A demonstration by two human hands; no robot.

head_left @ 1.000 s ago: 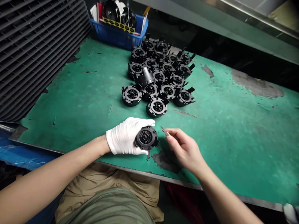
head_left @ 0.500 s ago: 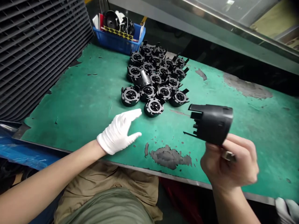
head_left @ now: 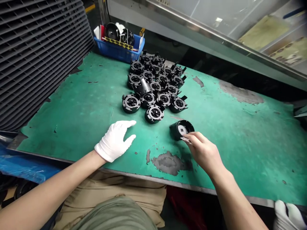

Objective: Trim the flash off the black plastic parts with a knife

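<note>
My left hand (head_left: pixel 116 140), in a white glove, lies at the green tabletop (head_left: pixel 79 105) with thumb and fingers apart and nothing between them. My bare right hand (head_left: pixel 201 148) pinches the near rim of a black cup-shaped housing (head_left: pixel 176 131), whose open mouth faces me and shows a pale disc inside. A small metallic item (head_left: pixel 185 139) shows at the fingertips; what it is cannot be made out. Beyond both hands stand several black round parts (head_left: pixel 154 113) in a cluster, with ringed faces up. One black housing (head_left: pixel 143 87) lies on its side on them.
A blue bin (head_left: pixel 117 52) with assorted parts stands at the back left. Black slatted racks (head_left: pixel 40 57) rise on the left. White gloves (head_left: pixel 287 214) are at the lower right edge. A metal rail (head_left: pixel 203 28) crosses behind the table.
My right hand has moved left and down toward the table, and the housing has turned so its mouth faces me. My left hand keeps its open shape. The view has shifted slightly.
</note>
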